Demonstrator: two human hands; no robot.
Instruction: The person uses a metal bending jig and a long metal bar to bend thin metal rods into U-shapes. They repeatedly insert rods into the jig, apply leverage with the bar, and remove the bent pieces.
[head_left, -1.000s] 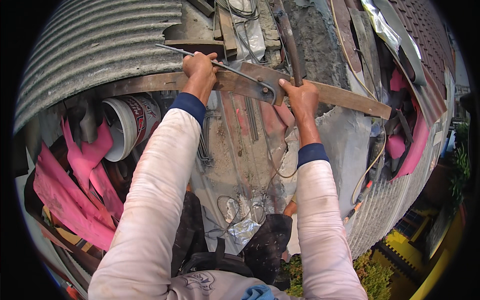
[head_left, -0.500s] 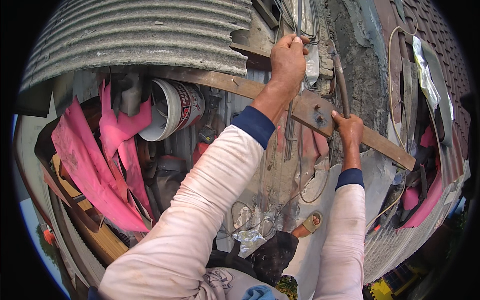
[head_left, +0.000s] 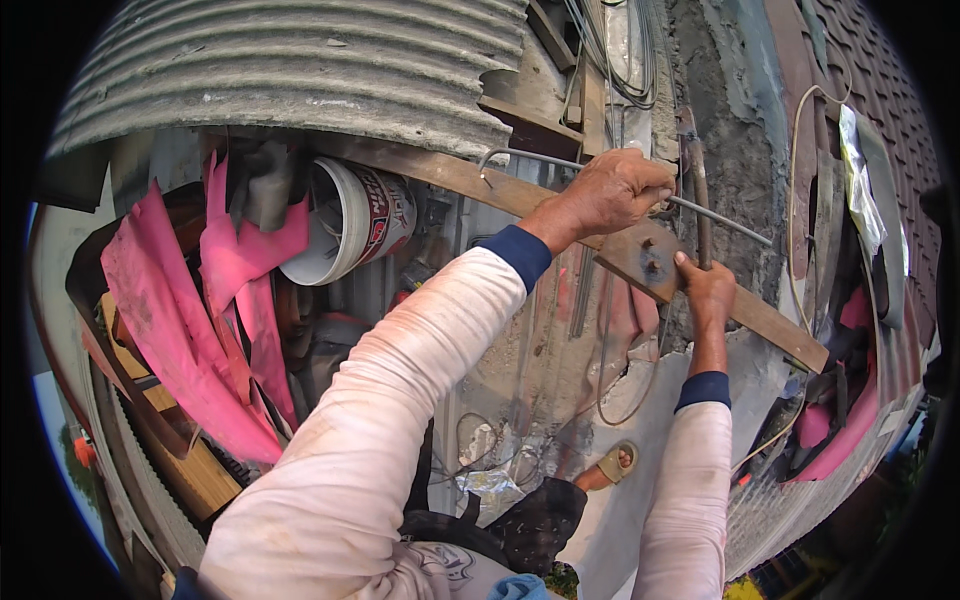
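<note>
My left hand (head_left: 618, 195) is closed around a thin steel rod (head_left: 725, 218) held over a wooden plank (head_left: 440, 176). The rod runs left to right, its bent hook end at the left and its straight end at the right. Bolts or pegs (head_left: 650, 266) stand up from a wooden block (head_left: 632, 268) fixed on the plank. Beside the block, my right hand (head_left: 710, 292) is wrapped round the near end of a thicker, rusty metal bar (head_left: 700, 190), which points away from me.
Corrugated roofing (head_left: 290, 70) covers the far left. Below it are a white bucket (head_left: 345, 225) on its side and torn pink sheeting (head_left: 170, 320). Wire coils (head_left: 640, 80) lie at the back; a loose wire loop (head_left: 640, 415) hangs below the block. My sandalled foot (head_left: 610, 468) stands near.
My left hand has come nearer and slightly right. The steel rod has turned from upright, hook toward me, to crosswise, hook at the left. My right hand keeps its grip on the bar.
</note>
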